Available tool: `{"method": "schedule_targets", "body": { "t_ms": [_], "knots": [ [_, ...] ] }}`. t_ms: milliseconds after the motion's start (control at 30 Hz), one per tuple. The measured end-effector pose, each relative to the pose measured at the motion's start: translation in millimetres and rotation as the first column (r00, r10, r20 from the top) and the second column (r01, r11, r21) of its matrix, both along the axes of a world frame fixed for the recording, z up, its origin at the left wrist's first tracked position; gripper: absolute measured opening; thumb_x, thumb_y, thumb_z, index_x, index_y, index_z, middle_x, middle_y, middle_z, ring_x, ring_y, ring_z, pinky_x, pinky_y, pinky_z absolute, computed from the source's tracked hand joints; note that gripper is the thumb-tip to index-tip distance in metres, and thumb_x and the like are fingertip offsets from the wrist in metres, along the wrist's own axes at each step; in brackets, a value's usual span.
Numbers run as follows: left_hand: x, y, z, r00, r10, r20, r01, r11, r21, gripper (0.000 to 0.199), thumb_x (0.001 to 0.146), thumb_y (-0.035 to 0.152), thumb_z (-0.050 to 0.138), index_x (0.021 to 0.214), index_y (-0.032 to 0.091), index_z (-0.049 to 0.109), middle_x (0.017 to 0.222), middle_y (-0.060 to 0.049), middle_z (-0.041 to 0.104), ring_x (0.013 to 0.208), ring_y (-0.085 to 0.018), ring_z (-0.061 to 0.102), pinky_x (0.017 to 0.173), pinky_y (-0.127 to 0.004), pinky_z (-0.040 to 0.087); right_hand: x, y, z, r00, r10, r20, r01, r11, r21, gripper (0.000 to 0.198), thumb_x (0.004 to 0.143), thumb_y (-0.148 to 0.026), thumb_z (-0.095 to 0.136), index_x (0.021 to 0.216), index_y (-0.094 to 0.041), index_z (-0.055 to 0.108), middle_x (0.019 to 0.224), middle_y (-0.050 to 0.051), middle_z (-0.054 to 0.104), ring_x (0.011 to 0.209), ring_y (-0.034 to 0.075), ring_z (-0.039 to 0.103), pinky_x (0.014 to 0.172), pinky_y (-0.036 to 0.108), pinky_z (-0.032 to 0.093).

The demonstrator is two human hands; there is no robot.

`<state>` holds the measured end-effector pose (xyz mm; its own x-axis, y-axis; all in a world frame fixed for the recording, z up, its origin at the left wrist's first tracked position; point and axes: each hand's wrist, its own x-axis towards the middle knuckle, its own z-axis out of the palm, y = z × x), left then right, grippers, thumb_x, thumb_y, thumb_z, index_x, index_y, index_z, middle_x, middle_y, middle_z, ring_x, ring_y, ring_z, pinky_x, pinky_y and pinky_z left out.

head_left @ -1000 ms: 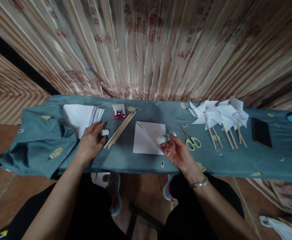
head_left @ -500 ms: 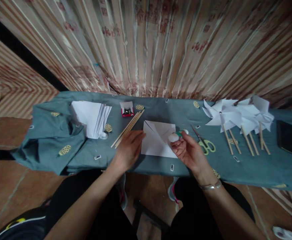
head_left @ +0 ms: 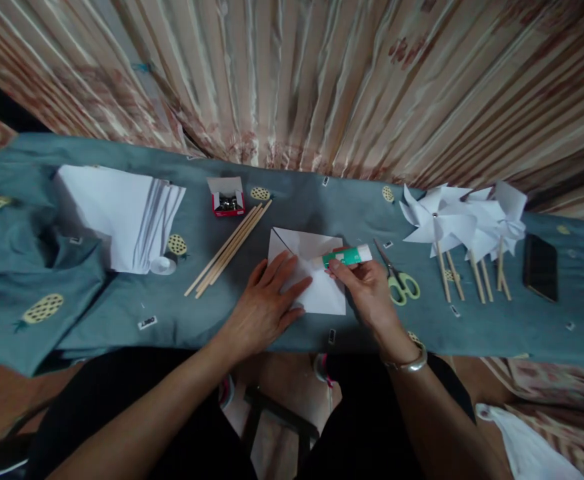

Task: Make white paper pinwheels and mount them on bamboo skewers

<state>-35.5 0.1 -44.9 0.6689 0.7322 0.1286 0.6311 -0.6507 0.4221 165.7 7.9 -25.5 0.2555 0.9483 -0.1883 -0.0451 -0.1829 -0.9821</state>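
Note:
A white square of paper with diagonal cuts or creases lies flat on the cloth in front of me. My left hand rests on its left part, fingers spread and stretched out. In my right hand is a green and white glue stick, held nearly level between thumb and fingers. Its left end is over the middle of the paper; whether it touches I cannot tell. Just right of that hand lie scissors with light green handles.
Left are a stack of white paper, a small white cap, wooden sticks and a red box of small metal pieces. Right are several paper pinwheels on sticks and a dark phone. A curtain hangs behind.
My left hand has moved onto the paper and spread its fingers. My right hand has turned the glue stick and brought its left end over the paper. The view has shifted.

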Motion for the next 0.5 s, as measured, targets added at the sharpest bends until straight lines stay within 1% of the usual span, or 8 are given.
{"method": "schedule_targets", "body": {
  "t_ms": [167,267,367,500],
  "knots": [
    [1.0,-1.1,-2.3,1.000,0.002,0.000,-0.002,1.000,0.012,0.046,0.092,0.037,0.057,0.135,0.025,0.053,0.153,-0.015,0.038,0.146,-0.034,0.024,0.113,-0.058,0.027,-3.7,-0.6,-2.4,0.994,0.065,0.087,-0.064,0.998,-0.019,0.030,0.067,-0.044,0.080,0.080,-0.021,0.066,0.074,-0.001,0.070,0.065,0.014,0.062,0.066,0.030,0.052],
    [1.4,-1.1,-2.7,1.000,0.001,0.000,-0.001,1.000,0.007,0.046,0.091,0.038,0.058,0.135,0.025,0.053,0.153,-0.015,0.038,0.146,-0.034,0.024,0.113,-0.058,0.027,-4.6,-0.3,-5.1,0.989,0.083,0.124,-0.083,0.997,-0.003,0.030,0.069,-0.045,0.078,0.080,-0.021,0.065,0.073,-0.001,0.069,0.064,0.014,0.061,0.064,0.029,0.050],
    [1.8,-1.2,-2.1,1.000,0.002,0.007,-0.002,1.000,-0.002,0.046,0.090,0.038,0.059,0.134,0.025,0.053,0.152,-0.016,0.038,0.146,-0.035,0.024,0.113,-0.058,0.027,-3.4,0.2,-8.6,0.994,0.050,0.097,-0.052,0.998,0.021,0.027,0.071,-0.045,0.077,0.076,-0.021,0.065,0.069,-0.002,0.067,0.061,0.013,0.059,0.061,0.027,0.049],
    [2.1,-1.4,-0.5,1.000,0.003,0.015,-0.002,1.000,-0.020,0.044,0.089,0.036,0.060,0.132,0.024,0.054,0.151,-0.018,0.040,0.145,-0.036,0.025,0.112,-0.059,0.027,-0.3,0.3,-12.0,0.998,0.005,0.063,-0.005,1.000,0.002,0.023,0.073,-0.041,0.077,0.074,-0.021,0.066,0.068,-0.003,0.067,0.062,0.011,0.059,0.064,0.026,0.048]
  ]
}}
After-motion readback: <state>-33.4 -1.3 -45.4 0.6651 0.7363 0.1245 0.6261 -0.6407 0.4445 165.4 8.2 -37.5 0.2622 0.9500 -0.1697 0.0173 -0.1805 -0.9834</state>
